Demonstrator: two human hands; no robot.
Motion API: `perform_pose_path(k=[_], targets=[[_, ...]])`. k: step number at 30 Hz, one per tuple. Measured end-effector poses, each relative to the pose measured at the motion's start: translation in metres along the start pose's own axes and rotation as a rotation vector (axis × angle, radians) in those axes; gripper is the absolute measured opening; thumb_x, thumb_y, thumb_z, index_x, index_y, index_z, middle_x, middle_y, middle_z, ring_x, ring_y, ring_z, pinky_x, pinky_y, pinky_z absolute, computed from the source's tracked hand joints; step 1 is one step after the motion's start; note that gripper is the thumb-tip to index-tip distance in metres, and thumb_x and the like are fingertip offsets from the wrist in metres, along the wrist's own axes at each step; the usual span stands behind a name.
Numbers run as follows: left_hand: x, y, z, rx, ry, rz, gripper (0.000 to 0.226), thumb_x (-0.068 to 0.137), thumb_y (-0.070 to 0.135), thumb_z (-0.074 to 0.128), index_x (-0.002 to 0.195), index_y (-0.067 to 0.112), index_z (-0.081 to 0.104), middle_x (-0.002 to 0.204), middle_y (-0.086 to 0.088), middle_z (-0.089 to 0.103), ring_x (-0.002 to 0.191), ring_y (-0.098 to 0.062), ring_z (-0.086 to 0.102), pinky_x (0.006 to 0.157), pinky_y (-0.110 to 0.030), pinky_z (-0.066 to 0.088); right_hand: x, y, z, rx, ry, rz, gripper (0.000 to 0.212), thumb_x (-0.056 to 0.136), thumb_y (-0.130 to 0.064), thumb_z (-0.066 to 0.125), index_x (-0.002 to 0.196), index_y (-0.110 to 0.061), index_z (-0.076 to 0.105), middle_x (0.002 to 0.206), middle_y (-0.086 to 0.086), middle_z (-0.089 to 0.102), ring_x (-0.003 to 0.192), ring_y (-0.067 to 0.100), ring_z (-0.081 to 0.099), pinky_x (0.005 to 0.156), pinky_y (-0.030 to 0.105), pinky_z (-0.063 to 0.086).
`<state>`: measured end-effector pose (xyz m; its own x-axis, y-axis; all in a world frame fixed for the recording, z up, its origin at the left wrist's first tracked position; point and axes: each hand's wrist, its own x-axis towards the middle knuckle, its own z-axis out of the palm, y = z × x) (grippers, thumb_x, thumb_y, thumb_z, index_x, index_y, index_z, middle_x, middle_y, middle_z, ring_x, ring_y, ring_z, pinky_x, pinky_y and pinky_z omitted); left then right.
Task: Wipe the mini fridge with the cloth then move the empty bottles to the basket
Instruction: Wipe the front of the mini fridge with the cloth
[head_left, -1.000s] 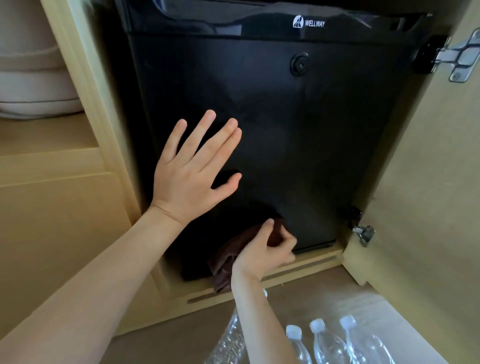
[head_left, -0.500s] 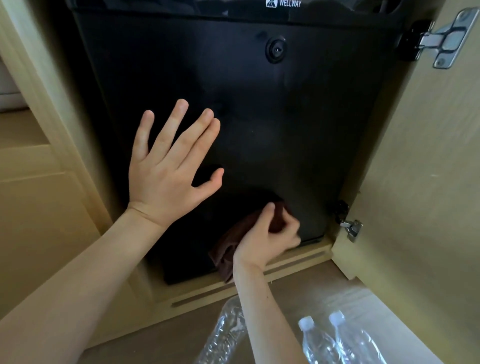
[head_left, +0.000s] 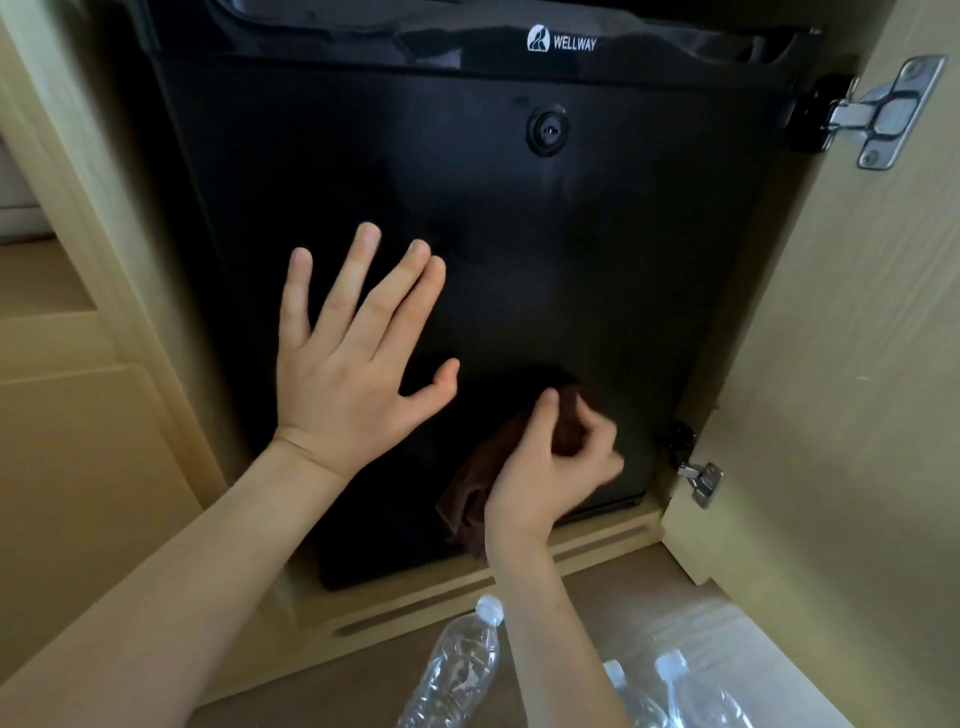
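The left hand (head_left: 353, 364) lies flat on the black door of the mini fridge (head_left: 597, 270), fingers spread wide and thumb out, holding nothing. Just to its right and lower, the right hand (head_left: 550, 467) is closed around a dark brown cloth (head_left: 467, 499), pressing it against the lower part of the same door; a fold of the cloth hangs down to the left of that wrist. The two hands are apart, with bare door between them.

Above the hands the door carries a round lock (head_left: 547, 130) and, higher, the WELLWAY logo (head_left: 563, 41). The fridge sits inside a pale wooden cabinet (head_left: 104, 218), its frame to the left of the left hand. To the right of the right hand the open cabinet door (head_left: 841, 389) stands on two metal hinges (head_left: 883, 111).

Below the right forearm, on the wood-look floor (head_left: 701, 618), clear plastic bottles (head_left: 457, 670) with white caps lie, one to the forearm's left and two to its right.
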<state>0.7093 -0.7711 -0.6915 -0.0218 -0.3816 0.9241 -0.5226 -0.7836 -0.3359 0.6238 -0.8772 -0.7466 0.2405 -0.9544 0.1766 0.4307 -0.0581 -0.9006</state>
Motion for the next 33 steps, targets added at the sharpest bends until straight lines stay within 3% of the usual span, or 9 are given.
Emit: perform_pose_path(k=[2,4,8,10,14,18,25,31,33], targets=[[0.003,0.011,0.003,-0.008,-0.027,-0.012,0.074,0.089,0.051,0.055,0.149,0.012,0.039,0.154,-0.002,0.037,0.148,-0.025,0.025,0.122,-0.050,0.007,0.010,0.002,0.008,-0.001,0.043,-0.179,0.023,0.088,-0.025,0.074,0.090,-0.044,0.060,0.109,-0.004,0.048,0.098,0.008,0.060,0.083,0.014,0.050],[0.006,0.025,0.007,-0.025,-0.052,-0.021,0.075,0.090,0.052,0.053,0.150,0.011,0.036,0.156,-0.002,0.034,0.149,-0.024,0.022,0.123,-0.048,0.005,0.020,0.019,0.007,-0.004,0.165,-0.170,0.015,0.087,-0.027,0.075,0.095,-0.032,0.063,0.105,-0.006,0.048,0.098,0.009,0.060,0.083,0.016,0.049],[0.009,0.035,0.011,-0.008,-0.075,-0.014,0.075,0.091,0.052,0.052,0.151,0.010,0.034,0.157,-0.003,0.031,0.149,-0.024,0.021,0.123,-0.046,0.003,0.027,0.065,-0.023,0.054,0.517,0.448,0.026,0.094,-0.031,0.066,0.113,-0.015,0.060,0.116,0.010,0.061,0.099,0.027,0.063,0.066,0.021,0.046],[0.008,0.036,0.011,0.001,-0.074,-0.004,0.076,0.091,0.052,0.051,0.152,0.010,0.033,0.157,-0.003,0.030,0.148,-0.025,0.021,0.123,-0.046,0.004,0.030,0.063,-0.028,0.059,0.561,0.555,0.026,0.095,-0.029,0.064,0.114,-0.013,0.059,0.118,0.013,0.062,0.093,0.025,0.062,0.061,0.017,0.042],[0.008,0.037,0.011,-0.018,-0.075,-0.013,0.077,0.091,0.053,0.051,0.152,0.010,0.032,0.157,-0.004,0.030,0.149,-0.025,0.021,0.123,-0.046,0.006,0.033,0.026,-0.004,0.055,0.323,0.061,0.012,0.088,-0.032,0.071,0.096,-0.027,0.064,0.108,-0.002,0.053,0.091,-0.002,0.059,0.067,0.008,0.048],[0.007,0.035,0.011,-0.004,-0.085,-0.008,0.078,0.092,0.054,0.050,0.153,0.009,0.030,0.158,-0.004,0.028,0.149,-0.026,0.020,0.123,-0.047,0.007,0.038,0.010,0.009,0.023,0.129,-0.343,0.015,0.085,-0.032,0.073,0.097,-0.027,0.067,0.104,-0.010,0.046,0.097,0.002,0.060,0.080,0.011,0.049],[0.008,0.037,0.011,0.010,-0.072,-0.007,0.077,0.091,0.053,0.052,0.152,0.010,0.033,0.156,-0.004,0.030,0.148,-0.026,0.022,0.123,-0.046,0.008,0.056,0.045,-0.029,0.173,0.551,0.547,0.029,0.092,-0.038,0.067,0.115,-0.021,0.061,0.119,0.004,0.064,0.102,0.025,0.066,0.069,0.023,0.050],[0.012,0.040,0.016,-0.019,-0.066,0.057,0.075,0.091,0.049,0.052,0.152,0.011,0.032,0.157,-0.003,0.031,0.149,-0.024,0.022,0.123,-0.047,0.007,0.061,-0.005,0.004,0.001,0.105,-0.449,0.015,0.084,-0.026,0.076,0.097,-0.025,0.068,0.106,-0.002,0.046,0.100,0.005,0.058,0.085,0.018,0.051],[0.014,0.045,0.019,-0.043,-0.058,0.084,0.072,0.092,0.047,0.052,0.152,0.012,0.034,0.157,-0.001,0.033,0.149,-0.023,0.023,0.123,-0.048,0.007,0.066,0.000,0.005,0.001,0.097,-0.514,0.017,0.084,-0.030,0.075,0.099,-0.025,0.069,0.105,0.000,0.047,0.101,0.007,0.059,0.085,0.017,0.051]])
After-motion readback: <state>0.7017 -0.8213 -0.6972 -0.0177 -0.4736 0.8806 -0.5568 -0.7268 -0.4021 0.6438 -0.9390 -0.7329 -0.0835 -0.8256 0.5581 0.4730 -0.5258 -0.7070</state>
